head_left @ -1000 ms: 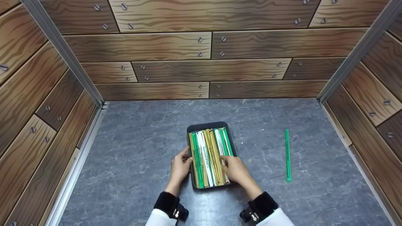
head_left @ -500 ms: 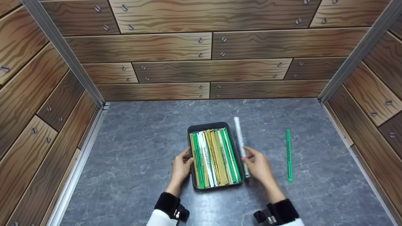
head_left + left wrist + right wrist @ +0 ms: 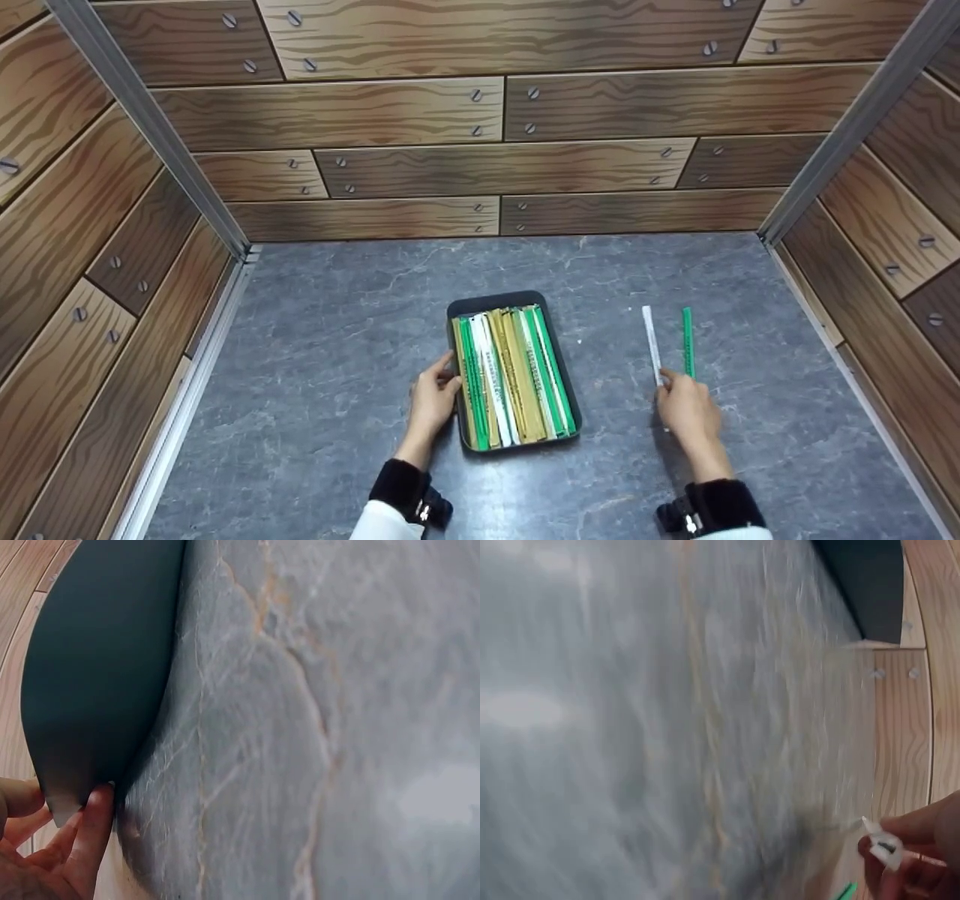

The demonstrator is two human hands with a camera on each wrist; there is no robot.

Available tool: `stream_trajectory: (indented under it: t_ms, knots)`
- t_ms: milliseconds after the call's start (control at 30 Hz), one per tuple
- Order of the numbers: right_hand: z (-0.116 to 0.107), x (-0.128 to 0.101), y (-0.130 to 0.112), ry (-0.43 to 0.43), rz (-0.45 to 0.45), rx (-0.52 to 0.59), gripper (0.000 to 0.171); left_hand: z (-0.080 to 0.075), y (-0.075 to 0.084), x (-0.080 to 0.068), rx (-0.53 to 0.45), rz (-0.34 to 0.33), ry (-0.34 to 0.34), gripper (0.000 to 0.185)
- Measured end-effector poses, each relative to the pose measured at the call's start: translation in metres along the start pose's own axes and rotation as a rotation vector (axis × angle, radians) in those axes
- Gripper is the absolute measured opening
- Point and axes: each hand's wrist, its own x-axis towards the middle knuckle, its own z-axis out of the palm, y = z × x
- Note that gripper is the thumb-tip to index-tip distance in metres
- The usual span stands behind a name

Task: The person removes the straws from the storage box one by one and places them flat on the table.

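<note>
The right hand (image 3: 688, 414) pinches the near end of a white wrapped stick (image 3: 652, 346), whose long axis runs from the fingers toward 12 o'clock, low over the grey stone surface (image 3: 337, 315); a green wrapped stick (image 3: 688, 342) lies parallel just beside it at 3 o'clock. The left hand (image 3: 433, 399), fingers curled on the rim, steadies the dark tray (image 3: 495, 300) of green, white and tan sticks, well apart at 9 o'clock of the right hand. Nothing lies between the two loose sticks.
</note>
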Motion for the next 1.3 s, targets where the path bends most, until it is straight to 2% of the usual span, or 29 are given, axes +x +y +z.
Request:
stream_trajectory:
  t_ms: [133, 233, 433, 667, 867, 967, 1100, 1200, 1300]
  knots:
    - [-0.008, 0.009, 0.006, -0.071, 0.059, -0.075, 0.042, 0.0, 0.0, 0.0, -0.013, -0.012, -0.01, 0.047]
    - [-0.01, 0.015, 0.008, -0.091, 0.083, -0.11, 0.041, 0.0, 0.0, 0.0, -0.011, -0.018, -0.012, 0.047]
    - [-0.008, 0.021, 0.013, -0.07, 0.098, -0.156, 0.032, -0.001, 0.002, 0.0, -0.01, -0.035, -0.017, 0.048]
    - [-0.007, 0.022, 0.018, -0.051, 0.096, -0.135, 0.025, -0.002, 0.003, -0.001, -0.002, -0.042, -0.013, 0.048]
    - [-0.007, 0.018, 0.017, -0.03, 0.086, -0.143, 0.038, -0.001, 0.002, -0.001, 0.002, -0.037, -0.009, 0.048]
    - [-0.003, 0.013, 0.005, 0.05, -0.002, -0.132, 0.039, 0.0, 0.002, -0.001, 0.004, -0.035, -0.008, 0.048]
    - [0.014, 0.001, -0.027, 0.17, -0.247, -0.057, 0.035, 0.0, 0.002, -0.001, -0.002, -0.05, -0.014, 0.048]
    - [0.031, -0.012, -0.061, 0.175, -0.431, 0.002, 0.035, 0.0, 0.002, 0.0, -0.009, -0.055, -0.016, 0.048]
    - [0.044, -0.026, -0.095, 0.134, -0.544, 0.028, 0.036, -0.001, 0.002, 0.0, -0.011, -0.05, -0.016, 0.048]
